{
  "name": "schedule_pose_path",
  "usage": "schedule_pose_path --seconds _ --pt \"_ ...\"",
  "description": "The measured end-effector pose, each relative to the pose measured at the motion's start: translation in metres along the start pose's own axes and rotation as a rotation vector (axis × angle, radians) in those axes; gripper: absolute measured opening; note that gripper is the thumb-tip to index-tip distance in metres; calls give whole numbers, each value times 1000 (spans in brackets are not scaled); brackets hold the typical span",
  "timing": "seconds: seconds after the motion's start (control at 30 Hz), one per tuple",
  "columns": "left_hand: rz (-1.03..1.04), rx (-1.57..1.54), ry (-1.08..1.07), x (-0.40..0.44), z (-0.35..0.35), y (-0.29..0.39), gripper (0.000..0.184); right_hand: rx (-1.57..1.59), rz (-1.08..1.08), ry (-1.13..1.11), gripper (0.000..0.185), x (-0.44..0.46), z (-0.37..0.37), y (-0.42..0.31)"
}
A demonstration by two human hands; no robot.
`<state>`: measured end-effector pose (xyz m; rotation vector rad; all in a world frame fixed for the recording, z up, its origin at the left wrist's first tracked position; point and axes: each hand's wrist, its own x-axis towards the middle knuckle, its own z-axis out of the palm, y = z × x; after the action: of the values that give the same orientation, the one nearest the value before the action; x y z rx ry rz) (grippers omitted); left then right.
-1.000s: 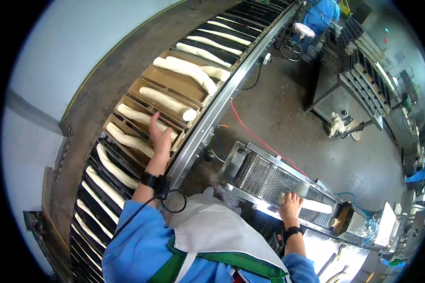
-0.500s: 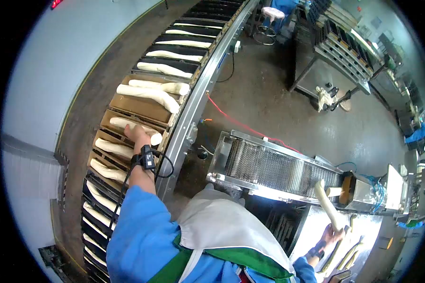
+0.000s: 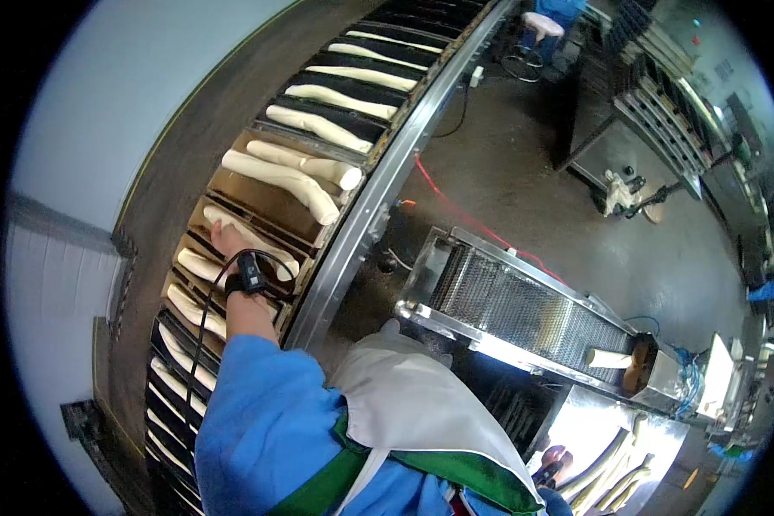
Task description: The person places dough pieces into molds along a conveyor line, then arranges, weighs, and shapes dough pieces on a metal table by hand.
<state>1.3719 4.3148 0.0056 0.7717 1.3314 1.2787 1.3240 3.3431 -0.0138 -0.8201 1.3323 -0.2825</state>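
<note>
My left hand [image 3: 225, 241] is closed around the upper left part of a white dough roll [image 3: 258, 243] in a brown tray compartment of the long conveyor. Its fingers lie over the roll's side. Farther up, a wider brown compartment holds two thick rolls [image 3: 288, 183], side by side. My right hand [image 3: 558, 457] is low on the right, at the left edge of the shiny metal table [image 3: 574, 421], close to several long dough strips [image 3: 606, 469]. Blur and the sleeve hide its fingers.
A mesh belt [image 3: 525, 301] bears a short dough piece [image 3: 609, 359] at a machine outlet. The conveyor's metal rail [image 3: 353, 245] runs between both belts. Black trays [image 3: 340, 99] hold thinner rolls. Beyond are a red hose [image 3: 456, 211], a stool [image 3: 543, 24], a rack [image 3: 662, 120] and a person in blue.
My right hand has left the mesh belt, lifted a dough roll over the metal table, then moved back from it. My left hand has moved onto a roll in the brown tray.
</note>
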Motion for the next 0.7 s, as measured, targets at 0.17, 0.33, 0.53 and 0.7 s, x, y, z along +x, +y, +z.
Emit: schedule_pose_path --seconds 0.17,0.33,0.53,0.7 --pt "323 435 -189 -48 54 48 48 -27 89 -229 23 35 82 -1" --pt "546 924 -459 -127 113 58 54 -343 5 -648 14 -2 215 20" --pt "183 594 -542 -89 117 54 57 -433 -96 -536 17 -70 315 49" --pt "-79 706 -376 -75 84 37 60 -600 -156 -517 30 -53 341 64"
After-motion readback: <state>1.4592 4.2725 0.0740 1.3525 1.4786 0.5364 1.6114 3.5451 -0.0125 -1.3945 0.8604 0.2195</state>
